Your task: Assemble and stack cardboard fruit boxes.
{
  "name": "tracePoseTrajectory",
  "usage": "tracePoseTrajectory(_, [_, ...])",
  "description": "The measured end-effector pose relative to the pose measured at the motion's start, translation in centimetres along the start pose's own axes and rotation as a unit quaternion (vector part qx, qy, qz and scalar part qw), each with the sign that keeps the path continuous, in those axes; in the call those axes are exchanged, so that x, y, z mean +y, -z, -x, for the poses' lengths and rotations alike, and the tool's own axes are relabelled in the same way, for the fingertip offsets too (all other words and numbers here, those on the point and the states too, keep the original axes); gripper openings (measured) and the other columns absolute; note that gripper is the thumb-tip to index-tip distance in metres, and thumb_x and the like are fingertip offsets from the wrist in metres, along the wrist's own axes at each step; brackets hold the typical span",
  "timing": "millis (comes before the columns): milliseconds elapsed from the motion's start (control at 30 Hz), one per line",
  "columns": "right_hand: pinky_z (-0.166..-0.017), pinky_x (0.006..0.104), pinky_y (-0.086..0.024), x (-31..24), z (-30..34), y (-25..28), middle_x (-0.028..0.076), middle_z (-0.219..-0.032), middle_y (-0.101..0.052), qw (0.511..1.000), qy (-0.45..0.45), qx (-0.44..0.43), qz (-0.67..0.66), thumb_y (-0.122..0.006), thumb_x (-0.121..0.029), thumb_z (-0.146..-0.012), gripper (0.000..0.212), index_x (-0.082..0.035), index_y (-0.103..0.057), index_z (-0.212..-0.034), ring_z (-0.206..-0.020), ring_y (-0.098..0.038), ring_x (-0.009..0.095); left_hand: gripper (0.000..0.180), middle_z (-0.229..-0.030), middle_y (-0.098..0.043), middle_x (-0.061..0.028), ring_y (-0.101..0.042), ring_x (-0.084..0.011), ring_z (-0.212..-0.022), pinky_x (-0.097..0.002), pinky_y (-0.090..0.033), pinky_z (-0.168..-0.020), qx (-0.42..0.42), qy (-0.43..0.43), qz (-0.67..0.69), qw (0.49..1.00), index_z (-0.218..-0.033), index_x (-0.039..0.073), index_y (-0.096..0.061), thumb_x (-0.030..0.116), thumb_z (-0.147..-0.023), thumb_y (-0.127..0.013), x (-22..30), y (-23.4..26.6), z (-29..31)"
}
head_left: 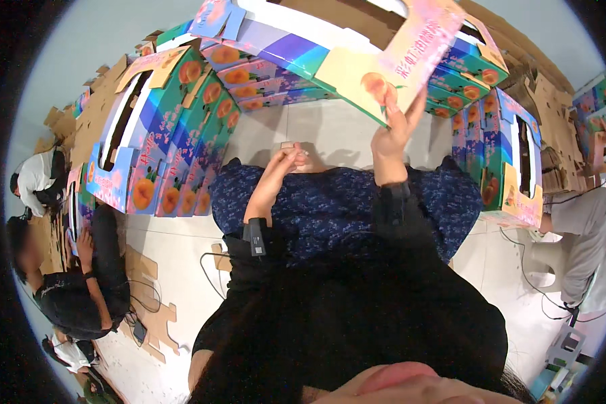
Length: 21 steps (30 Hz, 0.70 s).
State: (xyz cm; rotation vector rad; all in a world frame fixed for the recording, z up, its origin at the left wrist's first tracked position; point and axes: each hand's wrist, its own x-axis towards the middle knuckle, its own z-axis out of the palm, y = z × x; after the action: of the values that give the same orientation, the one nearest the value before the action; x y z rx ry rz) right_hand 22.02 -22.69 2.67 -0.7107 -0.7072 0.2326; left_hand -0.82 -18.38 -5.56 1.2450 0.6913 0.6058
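My right hand (396,131) grips the near corner of a colourful carton (350,67) printed with peaches, thumb up against its pale yellow panel. The carton is raised and tilted in front of me, and its far part runs out of the top of the picture. An elongated opening shows in its upper face. My left hand (286,161) is apart from the carton, above my lap, with its fingers curled closed. What it holds, if anything, is too small to make out.
Stacks of like cartons stand at left (175,141), at the back (269,87) and at right (481,145). Flat brown cardboard (549,128) leans behind the right stack. Cut cardboard pieces (158,323) and cables lie on the floor. Other people sit at left (80,296) and right (579,249).
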Motion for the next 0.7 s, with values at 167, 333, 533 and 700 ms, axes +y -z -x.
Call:
tracePoseTrajectory(167, [-0.107, 0.0401, -0.026, -5.2, -0.2, 2.4, 0.015, -0.142, -0.030, 0.989, 0.108, 0.002, 0.105, -0.062, -0.013, -0.073, 0.084, -0.001, -0.018, -0.144, -0.129, -0.034, 0.027, 0.031, -0.109, -0.060, -0.0041, -0.053, -0.0135, -0.107, -0.0276, -0.035, -0.098, -0.001, 0.008, -0.020, 1.000, -0.112, 0.006, -0.057, 0.031, -0.095, -0.049, -0.2, -0.1, 0.2])
tracePoseTrajectory(333, [-0.106, 0.0439, -0.031, -8.0, -0.8, 6.5, 0.016, -0.135, -0.037, 0.967, 0.184, 0.103, 0.141, -0.057, -0.013, -0.073, 0.075, 0.000, -0.026, -0.140, -0.123, -0.041, 0.029, 0.027, -0.104, -0.060, -0.0088, -0.056, -0.0162, -0.104, -0.0292, -0.038, -0.095, -0.033, -0.027, -0.050, 0.998, -0.116, 0.000, -0.052, 0.019, -0.097, -0.045, -0.6, -0.4, 0.2])
tracePoseTrajectory(533, [-0.096, 0.0451, -0.042, -15.4, -1.7, 16.0, 0.024, -0.121, -0.052, 0.969, 0.138, 0.158, 0.128, -0.048, -0.028, -0.081, 0.060, 0.010, -0.041, -0.126, -0.114, -0.052, 0.033, 0.026, -0.103, -0.061, -0.0092, -0.057, -0.0167, -0.102, -0.0285, -0.040, -0.094, -0.019, -0.016, -0.075, 0.997, -0.116, -0.002, -0.051, 0.014, -0.096, -0.045, -0.6, -0.5, 0.2])
tracePoseTrajectory(700, [-0.097, 0.0471, -0.042, -20.8, -2.1, 19.5, 0.021, -0.126, -0.050, 0.945, 0.155, 0.265, 0.110, -0.043, -0.034, -0.082, 0.061, 0.008, -0.045, -0.126, -0.117, -0.049, 0.034, 0.024, -0.106, -0.059, -0.0049, -0.055, -0.0132, -0.102, -0.0252, -0.038, -0.093, -0.015, 0.010, -0.040, 0.999, -0.113, 0.003, -0.057, 0.018, -0.095, -0.052, -0.6, -0.1, 0.2])
